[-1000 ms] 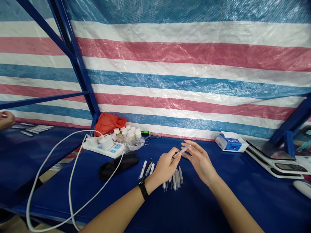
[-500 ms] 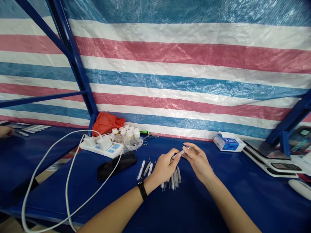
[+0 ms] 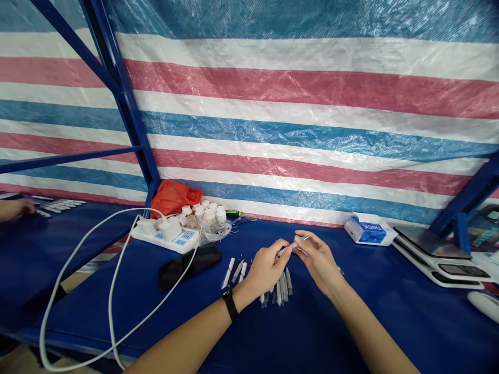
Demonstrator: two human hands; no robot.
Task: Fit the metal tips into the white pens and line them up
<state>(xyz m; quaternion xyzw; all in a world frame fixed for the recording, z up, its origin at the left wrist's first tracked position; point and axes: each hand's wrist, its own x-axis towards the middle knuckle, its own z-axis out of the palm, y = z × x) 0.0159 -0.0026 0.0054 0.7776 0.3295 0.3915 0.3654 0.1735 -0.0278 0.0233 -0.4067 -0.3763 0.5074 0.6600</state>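
Observation:
A slim, pale pen-like stick (image 3: 293, 245) is held between both hands above the blue table. My left hand (image 3: 266, 267), with a black band at its wrist, pinches one end between thumb and fingers. At the other end, the fingertips of my right hand (image 3: 317, 262) close on it, and a thin shiny tip pokes out there. Its exact kind is too small to make out. Beneath and beside my left hand lies a bunch of similar grey and white sticks (image 3: 284, 289), partly hidden by it. A few more white sticks (image 3: 229, 272) lie left of that hand.
A black phone (image 3: 189, 266) lies by a white power strip (image 3: 183, 240) with looping cables (image 3: 111, 291). Behind are a red bag (image 3: 175, 196) and small white-capped bottles (image 3: 210, 214). A blue-white box (image 3: 368, 231) and scales (image 3: 440, 259) stand right. Another person's hand (image 3: 17, 209) is far left.
The shiny tip sticks out slightly further from my right fingertips. My hands stay nearly in place around the stick. The other person's hand has come further into view at the left.

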